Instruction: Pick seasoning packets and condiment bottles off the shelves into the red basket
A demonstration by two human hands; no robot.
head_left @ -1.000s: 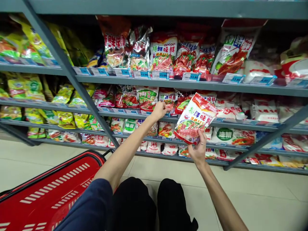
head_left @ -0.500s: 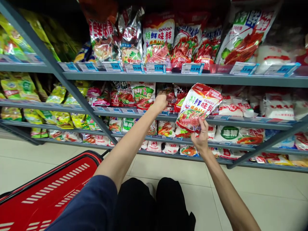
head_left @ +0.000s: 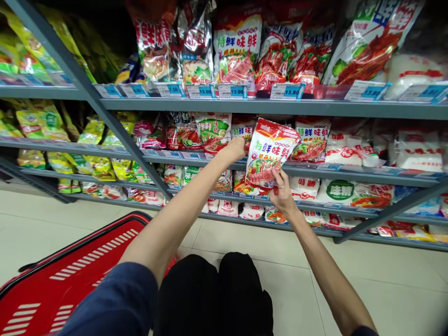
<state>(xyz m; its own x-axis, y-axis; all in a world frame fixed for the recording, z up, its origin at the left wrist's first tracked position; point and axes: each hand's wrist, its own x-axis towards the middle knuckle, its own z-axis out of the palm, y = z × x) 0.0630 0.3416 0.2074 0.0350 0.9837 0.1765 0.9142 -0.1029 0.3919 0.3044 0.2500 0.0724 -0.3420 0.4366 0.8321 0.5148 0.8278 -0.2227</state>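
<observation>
My right hand grips the lower right edge of a red-and-white seasoning bag, thumb on its front, tilted in front of the middle shelf. My left hand reaches to that shelf with fingers curled closed at the lower part of another seasoning packet; the fingertips are partly hidden. Left of this hand stands a green-and-white seasoning bag. To the right of the held bag stands a bag of matching design.
On the upper shelf stand larger seasoning bags with price tags. Yellow-green packets fill the left shelves. A red shopping basket sits at lower left on the tiled floor, beside my knees.
My right hand has brought its bag leftward and more upright, uncovering the matching bag behind. At my left hand, a packet's printed front now shows above the fingers.
</observation>
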